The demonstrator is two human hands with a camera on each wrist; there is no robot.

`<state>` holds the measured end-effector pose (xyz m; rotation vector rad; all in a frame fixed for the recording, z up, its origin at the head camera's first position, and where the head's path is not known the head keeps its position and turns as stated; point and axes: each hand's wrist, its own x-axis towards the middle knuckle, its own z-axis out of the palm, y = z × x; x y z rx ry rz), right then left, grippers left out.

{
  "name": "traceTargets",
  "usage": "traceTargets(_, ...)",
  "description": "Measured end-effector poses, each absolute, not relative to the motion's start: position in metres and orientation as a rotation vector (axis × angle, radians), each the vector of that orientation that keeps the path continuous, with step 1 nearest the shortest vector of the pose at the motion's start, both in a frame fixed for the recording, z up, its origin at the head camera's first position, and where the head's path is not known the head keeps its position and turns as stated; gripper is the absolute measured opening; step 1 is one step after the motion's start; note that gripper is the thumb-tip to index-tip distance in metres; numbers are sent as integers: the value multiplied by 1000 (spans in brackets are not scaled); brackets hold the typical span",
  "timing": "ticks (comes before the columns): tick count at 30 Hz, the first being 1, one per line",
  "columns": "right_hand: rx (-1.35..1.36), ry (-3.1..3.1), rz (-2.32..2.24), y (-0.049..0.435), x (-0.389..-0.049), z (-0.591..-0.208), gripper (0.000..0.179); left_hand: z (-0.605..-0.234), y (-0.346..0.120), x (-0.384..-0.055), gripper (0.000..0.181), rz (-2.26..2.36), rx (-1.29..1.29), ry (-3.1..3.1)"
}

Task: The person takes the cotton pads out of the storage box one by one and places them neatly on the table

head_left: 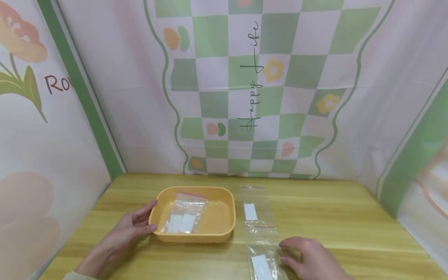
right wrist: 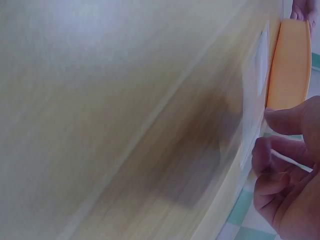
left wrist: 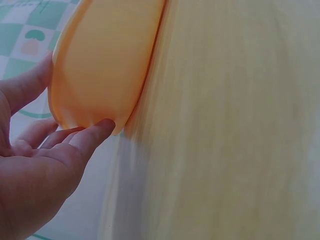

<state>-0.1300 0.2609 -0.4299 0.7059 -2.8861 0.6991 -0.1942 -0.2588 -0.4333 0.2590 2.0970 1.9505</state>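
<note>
My left hand (head_left: 127, 231) holds the left end of a yellow plastic tray (head_left: 218, 217), a finger at the far corner and the thumb at the near one. In the left wrist view its fingertips meet the tray wall (left wrist: 100, 65). Inside lie clear zip bags (head_left: 190, 202) with white cards in them. To the tray's right, two more clear zip bags, a far one (head_left: 250, 212) and a near one (head_left: 260, 266), each with a white card, lie in a line and overlap. My right hand (head_left: 311, 256) is at the near bag's right edge, thumb and forefinger apart.
Everything lies on a wood-grain table (head_left: 332, 210). A printed cloth (head_left: 210, 74) with green and white checks hangs behind it, and further cloth panels stand at the left and right sides.
</note>
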Motion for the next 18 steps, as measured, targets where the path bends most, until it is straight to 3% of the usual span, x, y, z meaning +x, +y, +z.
traceTargets(11,1080,-2822,599,261,-132,-448,42,-435,-258,-194,89,1967,270,2081)
traceTargets(18,1076,-2857,532,262,-136,-450,45,-435,-259,-195,90,1961,276,2089)
